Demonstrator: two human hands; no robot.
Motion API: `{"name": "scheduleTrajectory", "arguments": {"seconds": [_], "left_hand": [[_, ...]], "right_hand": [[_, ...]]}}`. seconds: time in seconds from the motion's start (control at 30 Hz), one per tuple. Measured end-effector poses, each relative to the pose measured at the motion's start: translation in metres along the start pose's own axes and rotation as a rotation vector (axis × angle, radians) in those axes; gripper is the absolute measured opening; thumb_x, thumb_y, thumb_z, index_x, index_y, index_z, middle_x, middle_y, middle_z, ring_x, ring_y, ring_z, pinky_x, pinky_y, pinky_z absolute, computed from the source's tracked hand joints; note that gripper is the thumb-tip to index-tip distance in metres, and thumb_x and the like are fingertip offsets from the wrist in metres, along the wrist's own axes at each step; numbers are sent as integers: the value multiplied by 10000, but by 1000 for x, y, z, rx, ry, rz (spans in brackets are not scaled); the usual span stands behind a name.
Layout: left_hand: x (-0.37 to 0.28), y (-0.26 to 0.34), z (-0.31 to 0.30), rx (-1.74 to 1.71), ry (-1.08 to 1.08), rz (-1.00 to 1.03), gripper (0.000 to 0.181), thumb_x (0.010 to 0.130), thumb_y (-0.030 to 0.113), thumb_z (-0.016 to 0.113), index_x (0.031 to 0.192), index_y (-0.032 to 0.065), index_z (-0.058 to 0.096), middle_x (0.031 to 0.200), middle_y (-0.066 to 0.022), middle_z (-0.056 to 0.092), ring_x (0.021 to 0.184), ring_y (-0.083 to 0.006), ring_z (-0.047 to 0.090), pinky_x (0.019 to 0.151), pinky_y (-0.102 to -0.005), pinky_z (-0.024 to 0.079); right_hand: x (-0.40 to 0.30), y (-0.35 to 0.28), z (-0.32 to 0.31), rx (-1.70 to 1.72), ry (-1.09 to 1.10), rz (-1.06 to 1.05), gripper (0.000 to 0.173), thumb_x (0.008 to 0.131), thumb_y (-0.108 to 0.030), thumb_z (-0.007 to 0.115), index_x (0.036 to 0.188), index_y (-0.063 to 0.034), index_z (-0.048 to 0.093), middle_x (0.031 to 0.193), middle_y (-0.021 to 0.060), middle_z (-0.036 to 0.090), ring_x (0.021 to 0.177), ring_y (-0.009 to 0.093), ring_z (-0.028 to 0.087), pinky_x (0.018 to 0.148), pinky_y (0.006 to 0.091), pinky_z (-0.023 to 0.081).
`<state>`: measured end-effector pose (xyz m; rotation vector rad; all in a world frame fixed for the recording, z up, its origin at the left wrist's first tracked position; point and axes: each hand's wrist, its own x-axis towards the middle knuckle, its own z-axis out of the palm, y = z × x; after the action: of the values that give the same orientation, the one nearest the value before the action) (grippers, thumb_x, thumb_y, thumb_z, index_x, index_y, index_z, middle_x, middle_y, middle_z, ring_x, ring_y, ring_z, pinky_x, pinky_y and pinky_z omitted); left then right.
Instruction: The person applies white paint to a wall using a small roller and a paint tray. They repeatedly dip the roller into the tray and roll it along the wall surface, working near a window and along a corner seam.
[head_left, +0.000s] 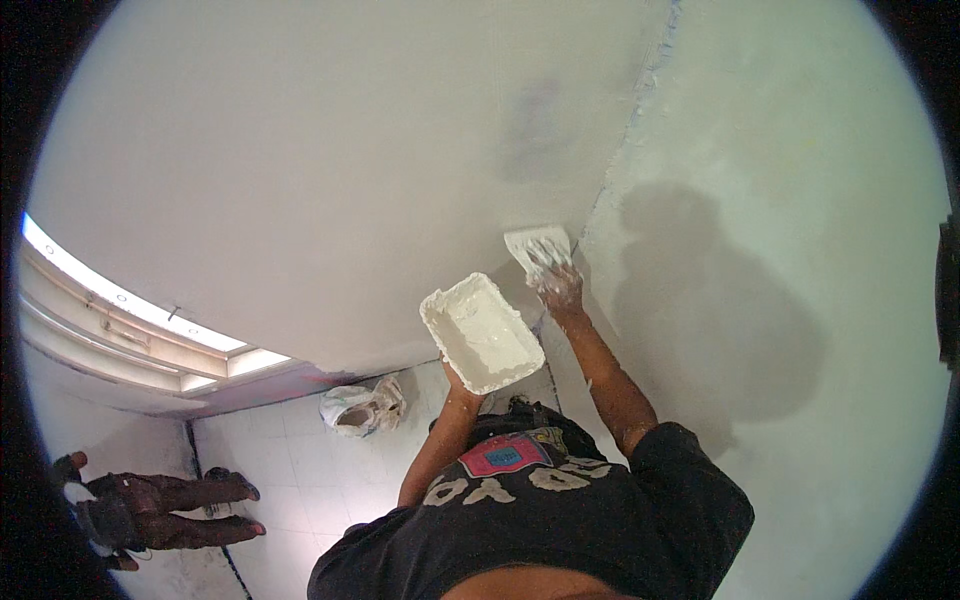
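My left hand (466, 386) holds a rectangular tub (491, 334) from below; white wall putty coats its rim and inside. In my right hand (556, 283), smeared with white putty, is a wide putty-covered spreader blade (538, 240), its broad edge against the pale wall (337, 165). The blade is just left of the inner corner where this wall meets the greenish-white wall (840, 225). A darker smudge shows on the wall above the blade. The fingers of my left hand are mostly hidden behind the tub.
A white sack (362, 407) with an open top lies on the tiled floor (300, 465) at the wall's foot. Another person (165, 510) stands at the lower left. A window (135, 330) opens in the wall at left. My shadow falls on the right wall.
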<state>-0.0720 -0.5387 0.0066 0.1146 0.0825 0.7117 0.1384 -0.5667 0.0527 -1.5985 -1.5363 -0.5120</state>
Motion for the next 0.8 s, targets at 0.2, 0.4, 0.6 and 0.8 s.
{"name": "scheduleTrajectory", "arguments": {"seconds": [0.2, 0.4, 0.6, 0.8], "left_hand": [[-7, -9, 31, -30, 67, -10, 484, 753, 424, 341, 1107, 96, 375, 1057, -93, 450, 937, -286, 449, 802, -423, 363], [-1, -3, 40, -63, -11, -61, 533, 741, 457, 341, 1136, 98, 327, 1094, -113, 406, 971, -303, 414, 814, -448, 343], [-2, -9, 28, -14, 23, -22, 584, 733, 479, 335, 1169, 95, 273, 1134, -139, 359, 1019, -322, 369, 838, -467, 312], [-11, -12, 24, 19, 122, -48, 461, 766, 406, 313, 1100, 94, 375, 1043, -95, 452, 937, -274, 449, 808, -412, 360]], "right_hand": [[47, -30, -45, 735, 326, 352, 316, 731, -264, 502, 966, -52, 510, 1033, 101, 493, 994, 237, 436, 833, 379, 332], [206, -1, -97, -201, 414, -102, 337, 701, -226, 547, 992, -75, 471, 980, 103, 485, 914, 249, 448, 815, 404, 304], [144, 0, -54, -179, 185, 109, 357, 723, -261, 513, 1044, -120, 445, 1055, 114, 444, 1010, 264, 385, 832, 409, 287], [-49, 21, 27, -288, -130, 173, 429, 675, -234, 550, 1073, -132, 425, 1099, 120, 424, 1036, 274, 370, 870, 396, 257]]}}
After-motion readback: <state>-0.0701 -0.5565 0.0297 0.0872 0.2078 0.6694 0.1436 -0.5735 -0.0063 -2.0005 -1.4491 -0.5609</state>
